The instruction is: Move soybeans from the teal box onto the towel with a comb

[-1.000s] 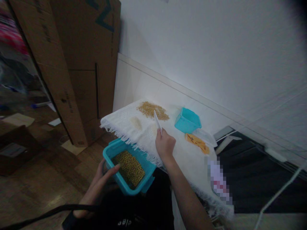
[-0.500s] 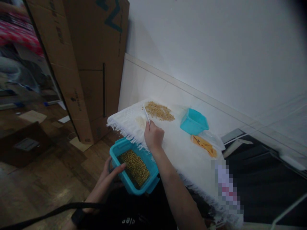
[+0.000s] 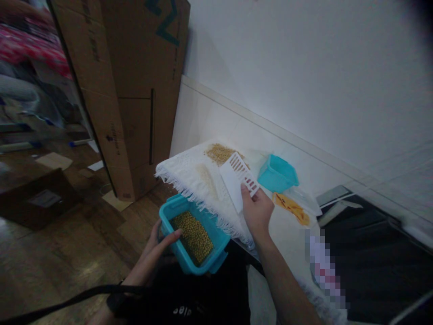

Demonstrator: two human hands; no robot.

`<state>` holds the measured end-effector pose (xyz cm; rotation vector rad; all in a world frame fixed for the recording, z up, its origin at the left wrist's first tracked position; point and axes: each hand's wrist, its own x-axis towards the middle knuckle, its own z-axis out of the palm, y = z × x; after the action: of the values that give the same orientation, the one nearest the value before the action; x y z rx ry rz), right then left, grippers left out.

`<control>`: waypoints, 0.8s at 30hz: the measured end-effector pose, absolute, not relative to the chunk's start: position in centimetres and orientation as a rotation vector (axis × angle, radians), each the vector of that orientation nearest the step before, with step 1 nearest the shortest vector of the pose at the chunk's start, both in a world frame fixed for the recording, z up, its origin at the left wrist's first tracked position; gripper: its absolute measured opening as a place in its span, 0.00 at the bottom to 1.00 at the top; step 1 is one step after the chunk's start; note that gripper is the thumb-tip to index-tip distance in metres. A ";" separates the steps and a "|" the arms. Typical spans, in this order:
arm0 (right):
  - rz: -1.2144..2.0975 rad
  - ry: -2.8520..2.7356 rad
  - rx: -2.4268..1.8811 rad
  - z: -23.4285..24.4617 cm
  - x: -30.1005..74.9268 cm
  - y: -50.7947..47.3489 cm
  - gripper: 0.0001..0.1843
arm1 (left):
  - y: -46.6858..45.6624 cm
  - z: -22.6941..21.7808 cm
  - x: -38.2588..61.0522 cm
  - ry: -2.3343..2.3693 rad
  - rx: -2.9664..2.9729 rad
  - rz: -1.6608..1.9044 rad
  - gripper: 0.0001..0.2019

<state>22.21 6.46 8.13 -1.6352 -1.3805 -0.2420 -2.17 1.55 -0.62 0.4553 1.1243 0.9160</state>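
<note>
My right hand (image 3: 257, 210) grips a flat white plastic scraper (image 3: 237, 179) with slots near its top, held tilted over a white fringed cloth (image 3: 189, 174). Beyond it a small heap of yellow beans (image 3: 219, 153) lies on the cloth. My left hand (image 3: 158, 246) holds a teal plastic tub (image 3: 172, 214) just below the cloth's fringed near edge, thumb over its rim. Inside the tub lie many yellow beans (image 3: 194, 234).
A second teal tub (image 3: 278, 174) stands on the cloth to the right, with an orange packet (image 3: 291, 207) and clear plastic beside it. Tall cardboard boxes (image 3: 135, 85) lean against the wall at left. Wooden floor lies below; a dark surface (image 3: 372, 243) at right.
My right hand has drawn back toward me and to the right, turning the scraper from edge-on to flat-faced. The tub in my left hand stays under the cloth's edge.
</note>
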 end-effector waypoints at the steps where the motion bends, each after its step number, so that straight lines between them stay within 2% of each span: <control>1: -0.308 -1.372 -1.681 7.8 22.1 5.5 0.22 | 1.5 -0.8 -2.1 1.124 0.460 0.917 0.50; 7: -0.554 -1.530 -1.679 5.8 19.4 4.5 0.21 | 1.6 -1.2 -2.1 1.125 0.476 0.912 0.50; 15: -0.355 -1.475 -1.655 6.8 18.1 7.3 0.22 | 1.7 -1.2 -2.2 1.145 0.494 0.913 0.52; 18: -0.133 -1.377 -1.602 8.0 20.5 7.6 0.21 | 1.7 -1.2 -2.2 1.141 0.502 0.905 0.51; 24: 0.824 -1.199 -1.407 8.5 27.9 8.5 0.23 | 1.2 -0.9 -1.7 1.128 0.516 0.846 0.49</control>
<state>27.88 8.47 8.47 -1.4067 -1.1990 0.8245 -1.74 1.22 -0.90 0.5160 1.1275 0.8456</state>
